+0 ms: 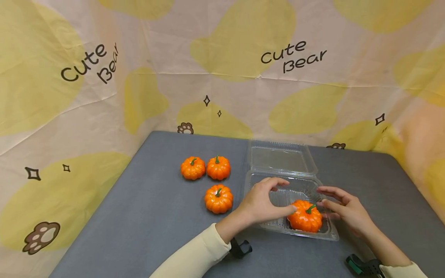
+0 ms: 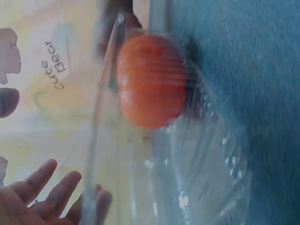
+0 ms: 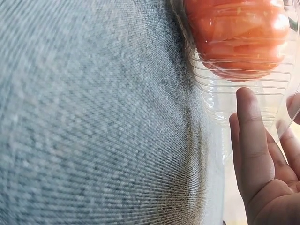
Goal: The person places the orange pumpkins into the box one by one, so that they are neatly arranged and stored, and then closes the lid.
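Note:
An orange toy pumpkin [image 1: 304,219] with a green stem sits in the right front part of a clear plastic clamshell box [image 1: 295,233], whose lid [image 1: 280,159] lies folded back. Over the left half of the box is my left hand [image 1: 262,202], its fingers spread and its thumb tip right at the pumpkin's left side. My right hand [image 1: 351,212] stands at the box's right rim, fingers loosely extended. In the right wrist view, a fingertip [image 3: 247,96] is close to the ribbed wall, just below the pumpkin [image 3: 239,40]. Neither hand grips anything.
Three more orange pumpkins rest left of the box: a back-left one [image 1: 192,168], one beside it [image 1: 218,168] and a nearer one [image 1: 218,199]. All stand on a grey cloth-covered table [image 1: 139,216]. A printed curtain [image 1: 222,58] hangs behind and at the sides.

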Available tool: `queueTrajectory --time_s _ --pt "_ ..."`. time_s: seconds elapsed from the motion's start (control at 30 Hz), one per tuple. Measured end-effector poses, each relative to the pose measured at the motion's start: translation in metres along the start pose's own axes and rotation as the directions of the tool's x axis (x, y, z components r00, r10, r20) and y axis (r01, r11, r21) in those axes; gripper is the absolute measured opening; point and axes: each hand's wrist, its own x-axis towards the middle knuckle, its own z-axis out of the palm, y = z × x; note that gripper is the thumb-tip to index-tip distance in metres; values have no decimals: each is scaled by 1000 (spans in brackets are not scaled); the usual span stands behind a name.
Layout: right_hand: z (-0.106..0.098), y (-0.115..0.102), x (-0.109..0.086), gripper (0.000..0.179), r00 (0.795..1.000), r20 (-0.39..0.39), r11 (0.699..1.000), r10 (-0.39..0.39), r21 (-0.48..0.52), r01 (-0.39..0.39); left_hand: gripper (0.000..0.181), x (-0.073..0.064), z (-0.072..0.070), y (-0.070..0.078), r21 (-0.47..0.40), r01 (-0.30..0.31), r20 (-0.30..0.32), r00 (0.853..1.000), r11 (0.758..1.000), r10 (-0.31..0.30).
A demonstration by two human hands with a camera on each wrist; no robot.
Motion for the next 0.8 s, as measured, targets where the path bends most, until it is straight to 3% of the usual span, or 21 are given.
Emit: queueTrajectory --time_s 0.37,0.57,0.8 --pt "-1 0 -1 36 1000 6 1000 -13 11 13 55 -6 -30 -5 -15 -57 -105 993 998 55" --pt "0 2 -1 36 1000 4 999 -25 24 25 55 -8 -51 -9 -54 -22 -122 992 998 16" --pt "1 2 0 36 1000 -2 1000 -23 18 23 55 -17 -74 -25 -44 17 -140 990 999 -23"
